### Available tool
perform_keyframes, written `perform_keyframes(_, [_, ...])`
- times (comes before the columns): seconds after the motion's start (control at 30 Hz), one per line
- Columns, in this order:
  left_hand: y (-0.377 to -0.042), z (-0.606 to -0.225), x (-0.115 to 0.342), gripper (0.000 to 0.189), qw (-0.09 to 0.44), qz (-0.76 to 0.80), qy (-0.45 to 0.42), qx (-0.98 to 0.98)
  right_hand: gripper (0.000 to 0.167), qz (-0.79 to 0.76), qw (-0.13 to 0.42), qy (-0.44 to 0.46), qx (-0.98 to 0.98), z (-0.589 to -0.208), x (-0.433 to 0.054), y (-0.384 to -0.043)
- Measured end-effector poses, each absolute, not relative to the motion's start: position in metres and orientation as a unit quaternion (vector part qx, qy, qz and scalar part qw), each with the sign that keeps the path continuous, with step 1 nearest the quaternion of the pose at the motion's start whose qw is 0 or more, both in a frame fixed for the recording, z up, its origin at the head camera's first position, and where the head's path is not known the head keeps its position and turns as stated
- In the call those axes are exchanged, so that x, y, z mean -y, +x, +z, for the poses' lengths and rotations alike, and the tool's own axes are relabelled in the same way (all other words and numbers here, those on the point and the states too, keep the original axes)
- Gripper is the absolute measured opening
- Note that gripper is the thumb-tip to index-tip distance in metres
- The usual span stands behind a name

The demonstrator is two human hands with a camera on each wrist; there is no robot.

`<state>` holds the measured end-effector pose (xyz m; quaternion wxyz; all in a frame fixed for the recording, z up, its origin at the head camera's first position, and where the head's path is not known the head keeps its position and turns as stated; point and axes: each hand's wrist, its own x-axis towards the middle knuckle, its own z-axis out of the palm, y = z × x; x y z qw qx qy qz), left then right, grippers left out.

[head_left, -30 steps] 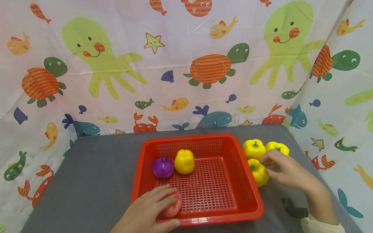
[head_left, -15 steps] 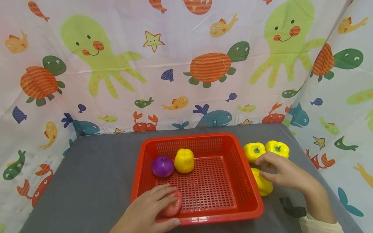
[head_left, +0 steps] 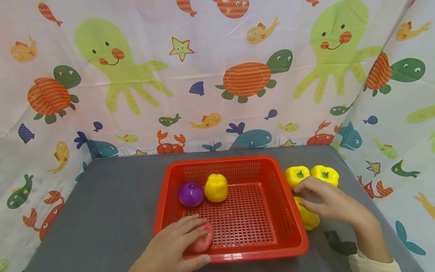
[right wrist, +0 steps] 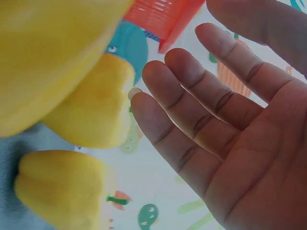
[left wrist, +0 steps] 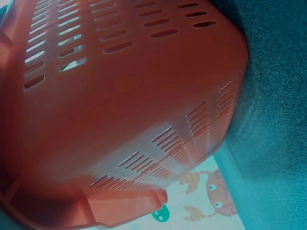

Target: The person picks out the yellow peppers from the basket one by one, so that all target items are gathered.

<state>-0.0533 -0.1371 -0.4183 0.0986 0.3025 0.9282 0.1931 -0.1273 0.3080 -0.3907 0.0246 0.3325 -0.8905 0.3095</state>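
While grip by the left hand (head_left: 173,241) is unclear, a yellow pepper (head_left: 310,218) lies between basket (head_left: 265,252) and loose, empty right hand (head_left: 331,201).

No lettering, numbers, brands or signs legible in any of the three views. Small pale patch (head_left: 232,256) on the near rim of the red basket (head_left: 268,252), head view: label or glare, cannot tell; no characters resolved.
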Motion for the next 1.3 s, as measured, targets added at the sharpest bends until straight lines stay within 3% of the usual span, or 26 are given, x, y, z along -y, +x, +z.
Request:
perform_keyframes(0.43, [-0.054, -0.42, 0.138, 0.072, 0.077, 0.187, 0.314, -0.927, 0.038, 0.28, -0.017, 0.352, 0.893, -0.341, -0.279, -0.13])
perform_keyframes(0.8, [-0.054, -0.419, 0.138, 0.07, 0.097, 0.191, 0.307, -0.927, 0.031, 0.176, -0.04, 0.413, 0.893, -0.311, -0.227, -0.144])
perform_keyframes(1.3, [-0.054, -0.419, 0.137, 0.068, 0.088, 0.191, 0.31, -0.927, 0.047, 0.097, -0.127, 0.486, 0.859, -0.336, -0.147, -0.164])
